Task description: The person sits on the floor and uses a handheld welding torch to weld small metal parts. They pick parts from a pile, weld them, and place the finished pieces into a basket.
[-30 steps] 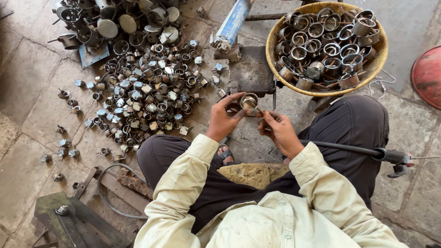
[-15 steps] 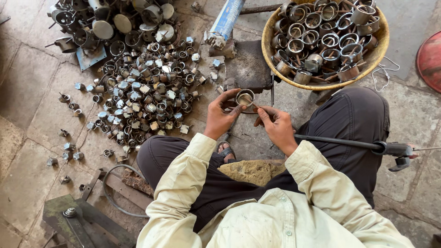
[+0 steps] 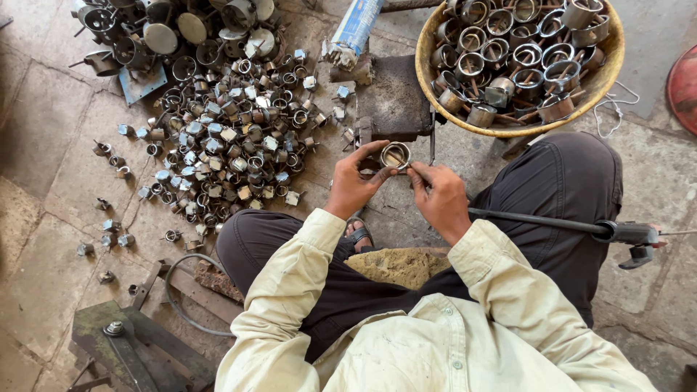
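a small round metal ring point(image 3: 396, 154), open and shiny, sits over the stone floor point(image 3: 58, 145) pinched by the left hand point(image 3: 353, 185) and the right hand point(image 3: 438, 196), with a dark block point(image 3: 396, 101) just beyond, loose fittings point(image 3: 232, 145) left, a basket point(image 3: 428, 87) of cups right.

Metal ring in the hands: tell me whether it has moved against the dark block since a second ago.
No. The metal ring still sits pinched between the left hand and right hand, just below the dark block, as before; only the camera shifted.
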